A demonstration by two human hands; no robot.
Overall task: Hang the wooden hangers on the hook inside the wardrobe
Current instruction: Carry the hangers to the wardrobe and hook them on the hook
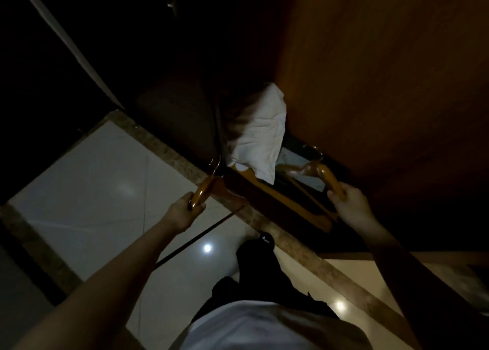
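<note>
My left hand [185, 212] is curled round the arm of a wooden hanger [205, 189]. The fingers wrap it tight and the thumb sits on the near side. Its metal hook [215, 164] points away from me, over the edge of the wardrobe bottom. A thin dark bar [198, 237] slants from just beside this hanger toward me, under my left arm. I cannot tell if it is part of the hanger.

My right hand [349, 204] grips the arm of a second wooden hanger [329, 176], with the fingers closed round it. This one is on the right, low inside the wardrobe, and its hook [316, 151] also points away from me.

Between my two hands, more wooden hangers [299, 209] lie in the bottom of the wardrobe. A crumpled white cloth [262, 130] sits just past them, farther in, and its near corner hangs over one of them.

The brown wardrobe wall [383, 85] fills the far right. The far left of the wardrobe is too dark to make out.

On the near left is a shiny pale tile floor [92, 177] with a speckled stone strip [169, 151] along the wardrobe edge. A round light spot [207, 248] shines on the tiles. Right below me I see dark trousers [259, 265] and a white shirt [251, 328].
</note>
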